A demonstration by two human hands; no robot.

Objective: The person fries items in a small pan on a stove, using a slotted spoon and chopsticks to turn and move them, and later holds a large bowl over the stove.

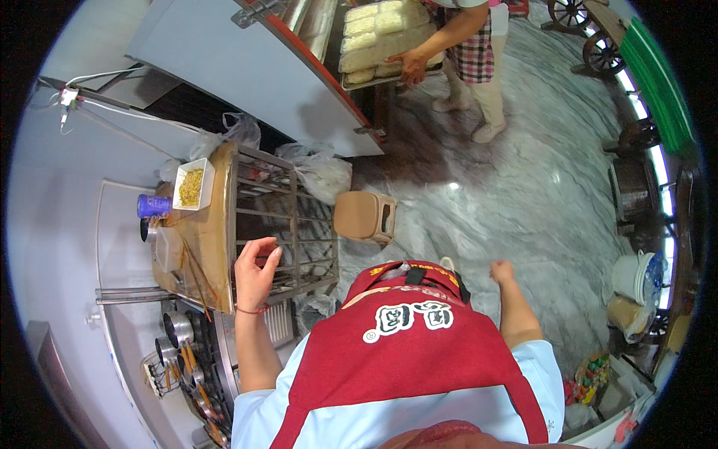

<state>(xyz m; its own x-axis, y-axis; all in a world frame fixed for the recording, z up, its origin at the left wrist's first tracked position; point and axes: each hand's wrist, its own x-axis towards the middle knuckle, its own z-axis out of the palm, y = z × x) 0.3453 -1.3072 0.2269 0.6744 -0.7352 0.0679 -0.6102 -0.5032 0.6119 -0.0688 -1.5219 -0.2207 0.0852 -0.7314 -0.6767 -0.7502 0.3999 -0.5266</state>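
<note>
My left hand (256, 271) is raised beside the wooden tabletop (217, 262), fingers loosely curled with a gap between thumb and forefinger. Nothing shows in it, and a thin red band circles the wrist. On that tabletop are a white bowl (191, 188) of yellow bits, a purple can (153, 206), a clear plastic container (167, 248) and long chopsticks (196, 271). My right hand (502, 271) hangs out to the right above the marble floor. Its fingers are folded into a fist, and nothing sticks out of it.
Ahead, a co-worker's hand (410, 66) grips a tray (394, 78) of pale packed food at a tall open cabinet (247, 67). A tan stool (361, 215) stands beside a metal rack (292, 217). Long-handled pots (178, 328) sit lower left. White buckets (627, 275) stand at right.
</note>
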